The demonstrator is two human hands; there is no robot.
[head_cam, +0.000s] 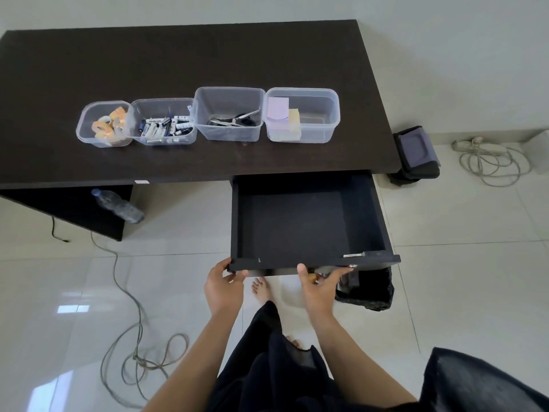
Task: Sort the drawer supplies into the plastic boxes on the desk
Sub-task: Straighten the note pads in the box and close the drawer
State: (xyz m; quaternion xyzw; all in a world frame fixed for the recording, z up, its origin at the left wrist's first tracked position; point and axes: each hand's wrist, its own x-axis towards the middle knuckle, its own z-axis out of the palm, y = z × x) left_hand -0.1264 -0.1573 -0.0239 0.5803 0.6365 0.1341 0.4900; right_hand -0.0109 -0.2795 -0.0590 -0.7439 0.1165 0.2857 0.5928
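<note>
The black drawer [309, 224] stands pulled out from under the dark desk [178, 63], and nothing shows inside it. My left hand [222, 285] grips the drawer's front panel near its left corner, thumb on top. My right hand [319, 283] grips the front panel nearer the middle, thumb over the top edge, fingers underneath. Four clear plastic boxes stand in a row on the desk: one with tape rolls [105, 123], one with batteries [163, 121], one with scissors and a punch [228, 114], one with sticky notes [301, 115].
A water bottle [117, 205] lies under the desk at the left. Cables [133, 322] loop over the tiled floor at the left and another coil [490, 162] at the far right. A black bin [416, 154] stands beside the desk, and a dark bag [367, 288] sits below the drawer.
</note>
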